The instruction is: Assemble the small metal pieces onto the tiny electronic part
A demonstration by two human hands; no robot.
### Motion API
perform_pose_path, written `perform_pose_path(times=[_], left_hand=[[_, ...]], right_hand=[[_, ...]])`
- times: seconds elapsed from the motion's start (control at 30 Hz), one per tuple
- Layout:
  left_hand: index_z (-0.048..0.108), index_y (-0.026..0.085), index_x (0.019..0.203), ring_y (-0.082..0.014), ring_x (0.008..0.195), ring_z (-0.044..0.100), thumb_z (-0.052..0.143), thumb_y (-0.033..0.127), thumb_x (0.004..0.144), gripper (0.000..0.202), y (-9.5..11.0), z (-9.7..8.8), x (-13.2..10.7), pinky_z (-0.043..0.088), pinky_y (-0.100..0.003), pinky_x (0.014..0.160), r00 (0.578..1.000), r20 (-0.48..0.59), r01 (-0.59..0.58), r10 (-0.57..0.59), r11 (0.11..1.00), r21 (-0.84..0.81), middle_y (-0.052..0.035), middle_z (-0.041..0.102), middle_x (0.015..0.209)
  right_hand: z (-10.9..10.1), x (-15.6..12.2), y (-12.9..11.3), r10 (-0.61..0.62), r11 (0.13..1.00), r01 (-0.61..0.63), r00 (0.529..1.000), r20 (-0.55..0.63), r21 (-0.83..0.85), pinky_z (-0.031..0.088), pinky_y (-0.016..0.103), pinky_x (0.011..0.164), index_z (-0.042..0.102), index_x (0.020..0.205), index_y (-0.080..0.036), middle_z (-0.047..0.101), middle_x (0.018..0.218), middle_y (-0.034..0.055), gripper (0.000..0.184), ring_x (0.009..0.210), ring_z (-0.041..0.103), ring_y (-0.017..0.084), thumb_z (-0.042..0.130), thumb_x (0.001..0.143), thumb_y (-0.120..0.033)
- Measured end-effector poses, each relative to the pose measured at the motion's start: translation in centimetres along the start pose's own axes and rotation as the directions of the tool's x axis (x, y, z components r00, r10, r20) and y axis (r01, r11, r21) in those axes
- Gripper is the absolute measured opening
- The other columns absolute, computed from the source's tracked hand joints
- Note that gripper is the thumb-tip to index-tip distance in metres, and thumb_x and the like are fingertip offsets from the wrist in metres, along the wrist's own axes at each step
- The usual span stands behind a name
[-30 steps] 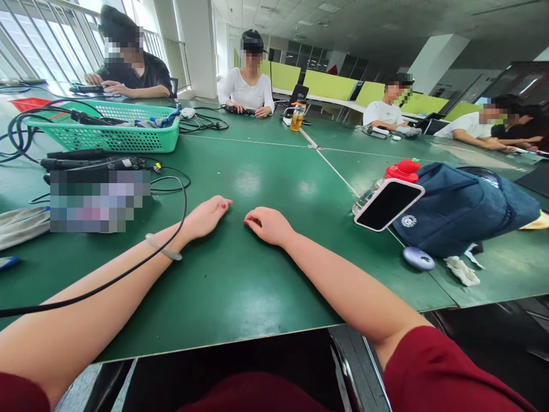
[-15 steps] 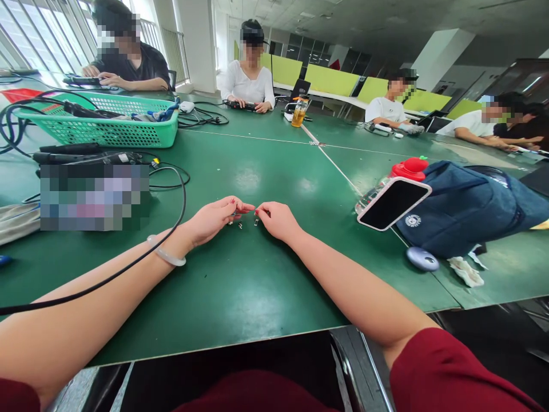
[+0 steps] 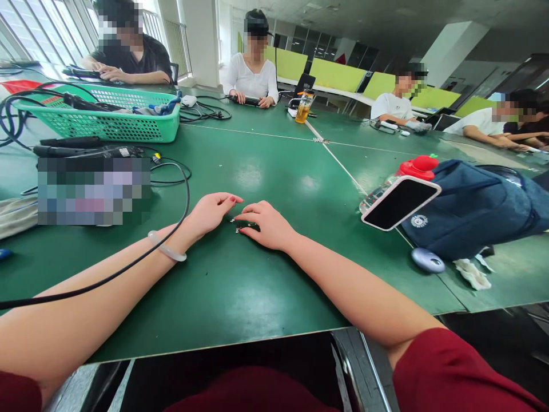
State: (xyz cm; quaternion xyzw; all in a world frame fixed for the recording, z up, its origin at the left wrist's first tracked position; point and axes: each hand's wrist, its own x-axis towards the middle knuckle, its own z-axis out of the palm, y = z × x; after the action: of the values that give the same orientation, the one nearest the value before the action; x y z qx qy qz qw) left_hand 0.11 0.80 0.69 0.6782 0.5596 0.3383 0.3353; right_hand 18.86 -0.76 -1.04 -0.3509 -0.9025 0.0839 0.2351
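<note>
Several tiny silvery pieces (image 3: 237, 230), too small to name, lie on the green table between my hands. My right hand (image 3: 269, 228) is over them, palm down; its thumb and forefinger are apart, with pieces beside and between the fingertips. Just left of it is my left hand (image 3: 211, 214), its thumb laid against the fingers. Anything inside that hand is hidden. A pale bangle (image 3: 166, 247) circles my left wrist, and a black cable (image 3: 128, 274) passes in front of that forearm.
A green basket (image 3: 141, 133) with cables and tools stands at the far left, behind a blurred-out box (image 3: 92, 191). To the right are a phone (image 3: 401, 203) leaning on a red-lidded bottle (image 3: 418, 167), a navy bag (image 3: 480, 212) and a lilac oval case (image 3: 428, 260). Several people sit around the table.
My right hand has moved left over the small pieces, and its thumb and forefinger have parted. My left hand has drawn slightly up and its thumb now lies nearer the fingertips.
</note>
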Motion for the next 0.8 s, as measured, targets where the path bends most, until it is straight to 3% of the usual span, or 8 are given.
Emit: perform_pose_path(times=[0.17, 0.4, 0.53, 0.67, 0.8], left_hand=[[0.070, 0.018, 0.102, -0.0117, 0.064, 0.055, 0.054, 0.035, 0.082, 0.031, -0.1, 0.1, 0.2, 0.044, -0.024, 0.057, 0.994, -0.059, 0.085, -0.096, 0.983, -0.164, -0.0057, 0.067, 0.092], [0.069, 0.016, 0.094, -0.0082, 0.057, 0.057, 0.062, 0.022, 0.077, 0.019, 0.8, -0.1, -0.4, 0.053, -0.026, 0.063, 0.970, -0.009, 0.229, -0.242, 0.931, -0.283, -0.0045, 0.066, 0.086], [0.067, 0.015, 0.095, -0.0104, 0.066, 0.062, 0.063, 0.020, 0.078, 0.018, 1.3, 0.0, -0.8, 0.055, -0.028, 0.070, 0.973, 0.109, 0.229, -0.202, 0.888, -0.398, -0.0048, 0.065, 0.088], [0.064, 0.014, 0.106, -0.0123, 0.073, 0.064, 0.063, 0.017, 0.077, 0.029, 1.0, 0.2, -0.7, 0.056, -0.030, 0.074, 0.989, 0.092, 0.146, -0.117, 0.888, -0.436, -0.0056, 0.065, 0.090], [0.063, 0.014, 0.116, -0.0153, 0.078, 0.066, 0.064, 0.018, 0.075, 0.041, 0.5, 0.2, -0.5, 0.054, -0.034, 0.079, 0.996, 0.084, 0.064, -0.036, 0.927, -0.369, -0.0081, 0.067, 0.099]], right_hand=[[0.2, 0.2, 0.1, -0.055, 0.998, 0.054, 0.998, 0.032, 0.029, 0.041, 0.036, 0.093, 0.070, 0.103, -0.025, 0.066, 0.108, 0.0046, 0.019, 0.099, 0.051, 0.019, 0.057, 0.089, -0.025], [-0.3, 0.1, 0.3, 0.013, 0.998, -0.014, 1.000, 0.017, 0.054, 0.041, 0.030, 0.087, 0.067, 0.084, -0.019, 0.068, 0.092, 0.0032, 0.006, 0.089, 0.052, 0.017, 0.062, 0.085, -0.021], [-0.6, 0.1, 0.7, 0.153, 0.983, -0.149, 0.988, -0.028, 0.104, 0.041, 0.028, 0.078, 0.066, 0.083, -0.020, 0.067, 0.083, 0.0014, 0.003, 0.082, 0.053, 0.015, 0.063, 0.084, -0.021], [-0.6, 0.2, 0.8, 0.277, 0.948, -0.261, 0.959, -0.067, 0.183, 0.041, 0.025, 0.072, 0.067, 0.083, -0.021, 0.067, 0.077, -0.0004, 0.004, 0.075, 0.055, 0.013, 0.064, 0.082, -0.022], [-0.6, 0.2, 0.7, 0.352, 0.912, -0.314, 0.929, -0.112, 0.265, 0.045, 0.025, 0.074, 0.070, 0.084, -0.021, 0.070, 0.080, -0.0004, 0.007, 0.075, 0.059, 0.013, 0.064, 0.080, -0.019]])
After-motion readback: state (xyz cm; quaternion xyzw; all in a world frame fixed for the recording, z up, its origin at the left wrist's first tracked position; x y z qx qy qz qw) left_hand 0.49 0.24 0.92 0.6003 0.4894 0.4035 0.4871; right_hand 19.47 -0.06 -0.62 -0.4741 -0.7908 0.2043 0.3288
